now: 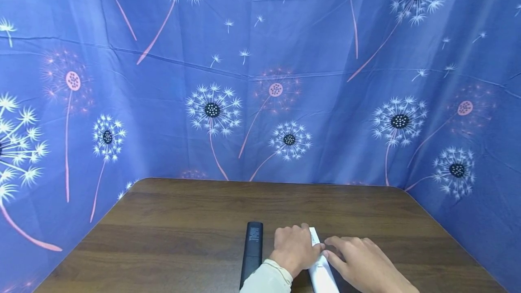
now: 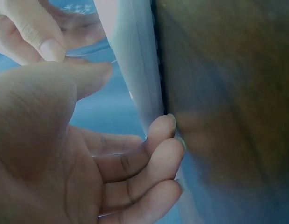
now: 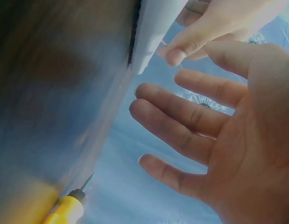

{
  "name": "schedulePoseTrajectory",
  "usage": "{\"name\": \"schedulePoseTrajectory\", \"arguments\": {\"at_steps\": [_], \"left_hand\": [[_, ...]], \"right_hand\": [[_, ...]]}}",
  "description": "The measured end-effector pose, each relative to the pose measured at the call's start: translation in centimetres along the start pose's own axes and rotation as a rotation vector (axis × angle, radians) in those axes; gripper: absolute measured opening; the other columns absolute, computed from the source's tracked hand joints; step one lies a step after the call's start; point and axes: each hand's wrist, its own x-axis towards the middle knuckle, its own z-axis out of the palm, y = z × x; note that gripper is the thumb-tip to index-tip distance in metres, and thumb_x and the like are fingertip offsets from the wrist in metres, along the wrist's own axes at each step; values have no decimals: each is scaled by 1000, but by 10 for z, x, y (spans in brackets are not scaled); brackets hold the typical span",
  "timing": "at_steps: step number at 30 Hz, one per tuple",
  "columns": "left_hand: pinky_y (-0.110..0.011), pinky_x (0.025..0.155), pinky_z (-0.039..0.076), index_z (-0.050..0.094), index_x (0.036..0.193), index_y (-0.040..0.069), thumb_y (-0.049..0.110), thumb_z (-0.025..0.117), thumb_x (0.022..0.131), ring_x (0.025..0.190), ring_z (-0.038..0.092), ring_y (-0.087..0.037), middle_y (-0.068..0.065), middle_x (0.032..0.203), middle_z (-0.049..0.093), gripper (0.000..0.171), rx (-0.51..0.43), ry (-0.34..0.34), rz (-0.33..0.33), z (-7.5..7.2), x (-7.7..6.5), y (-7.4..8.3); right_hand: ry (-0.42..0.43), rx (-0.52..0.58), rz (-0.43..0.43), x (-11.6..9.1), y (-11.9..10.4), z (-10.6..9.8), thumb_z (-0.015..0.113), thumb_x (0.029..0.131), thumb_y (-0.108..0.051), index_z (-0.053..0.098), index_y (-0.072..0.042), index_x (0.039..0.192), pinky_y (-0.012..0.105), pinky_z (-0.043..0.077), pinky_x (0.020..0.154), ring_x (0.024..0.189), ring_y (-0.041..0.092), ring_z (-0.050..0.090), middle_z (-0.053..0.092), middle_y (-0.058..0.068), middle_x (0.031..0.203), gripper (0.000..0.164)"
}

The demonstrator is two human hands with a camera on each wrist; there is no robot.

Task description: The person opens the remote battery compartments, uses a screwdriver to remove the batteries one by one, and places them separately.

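Observation:
A long narrow white box-like object [image 1: 323, 275] lies on the table between my two hands, with small print near its far end. My left hand [image 1: 295, 245] is at its left side, the thumb over its top. In the left wrist view, this hand's fingers [image 2: 158, 161] are loosely bent, tips along the object's lower edge. From the right, my right hand [image 1: 362, 259] comes near, its thumb and index finger by the object and the left thumb. Its fingers [image 3: 177, 130] are loosely spread in the right wrist view, the palm bare.
Left of my left hand lies a long black case [image 1: 253, 248] with a small printed label, partly covered by the sleeve [image 1: 268, 279]. A yellow-handled tool [image 3: 67, 210] with a thin pointed tip shows in the right wrist view. Blue dandelion-print cloth [image 1: 252, 58] surrounds the brown wooden table [image 1: 175, 229].

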Motion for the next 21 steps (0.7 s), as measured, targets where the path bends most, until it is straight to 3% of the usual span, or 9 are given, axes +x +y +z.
{"name": "schedulePoseTrajectory", "arguments": {"at_steps": [10,21], "left_hand": [[-35,65,50,65,130,20,68,65,85,71,66,-19,-2,83,71,67,21,-20,-5,1,2,4],[-36,63,50,68,126,20,63,67,86,70,68,-22,-3,82,73,59,-32,8,37,3,0,2]], "right_hand": [[40,-57,-25,-1,-2,0,64,99,-36,73,-21,105,34,52,65,76,0,63,68,-20,91,19],[-70,-68,81,-5,-3,-1,62,98,-46,73,-24,110,42,54,74,88,8,68,71,-14,97,27]]}}
